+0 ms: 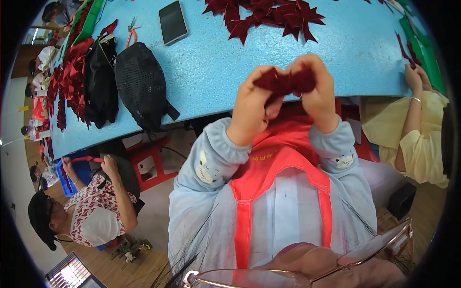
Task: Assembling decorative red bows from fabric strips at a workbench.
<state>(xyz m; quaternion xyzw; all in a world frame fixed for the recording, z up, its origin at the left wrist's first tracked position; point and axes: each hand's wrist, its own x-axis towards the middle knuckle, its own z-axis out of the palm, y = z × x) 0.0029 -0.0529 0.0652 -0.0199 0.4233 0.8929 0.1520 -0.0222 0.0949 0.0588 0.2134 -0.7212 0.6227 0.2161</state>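
Table (206, 72), from where I stand: glossy, finely pebbled. Bow (284, 83), upper centre: velvety matt cloth. Phone (173, 22), near top edge: smooth, glassy. Mesh bag (139, 86), upper left: matt. Pliers (132, 31) above it: metal tips, plastic-looking grips. Apron (276, 156), centre: cloth.

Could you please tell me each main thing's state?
Dark red velvety bow: held between left hand and right hand
Black rectangular phone: flat, screen dark
Dark red pointed fabric pieces: loosely heaped
Orange-handled metal tool: lying flat, opening unclear
Black mesh bag: resting at blue tabletop edge
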